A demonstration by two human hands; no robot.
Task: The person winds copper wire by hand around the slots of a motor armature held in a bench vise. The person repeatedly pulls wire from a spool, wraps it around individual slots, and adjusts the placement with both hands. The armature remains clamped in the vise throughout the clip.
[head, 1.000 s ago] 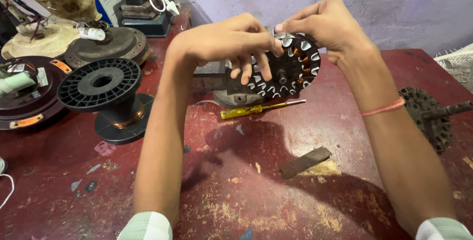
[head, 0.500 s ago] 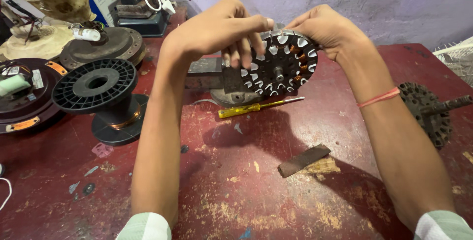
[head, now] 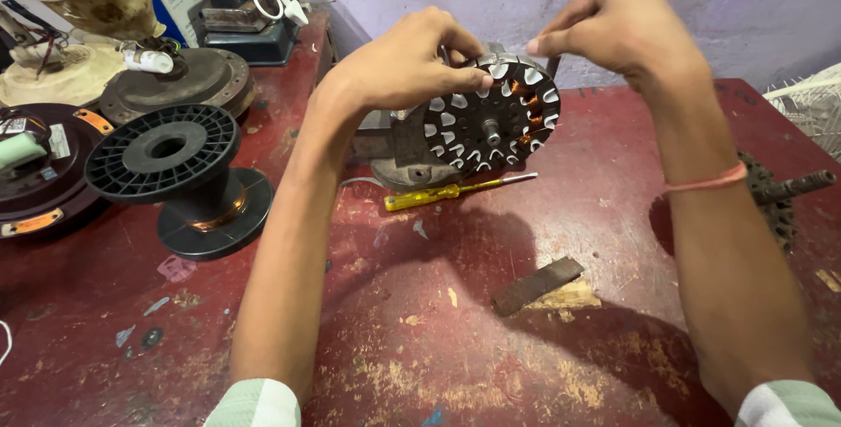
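A round black fan stator [head: 491, 120] with white-tipped slots and a few copper windings stands on edge above the red table [head: 394, 331]. My left hand [head: 407, 63] grips its upper left rim from behind, fingers curled over the top. My right hand [head: 618, 24] hovers just above its upper right rim, thumb and forefinger pinched together; whether a thin wire runs between them is too fine to see. A grey metal vise [head: 399, 151] sits behind and below the stator.
A yellow-handled screwdriver [head: 438, 194] lies below the stator. A black spool [head: 175, 173] with copper wire stands at the left, motor housings [head: 180, 81] behind it. A dark flat metal strip [head: 536, 285] lies mid-table. Another rotor on a shaft [head: 780, 195] sits at the right.
My right hand has lifted off the stator's rim and moved up and right with fingers pinched. My left hand shifted from the stator's front face to its top rim.
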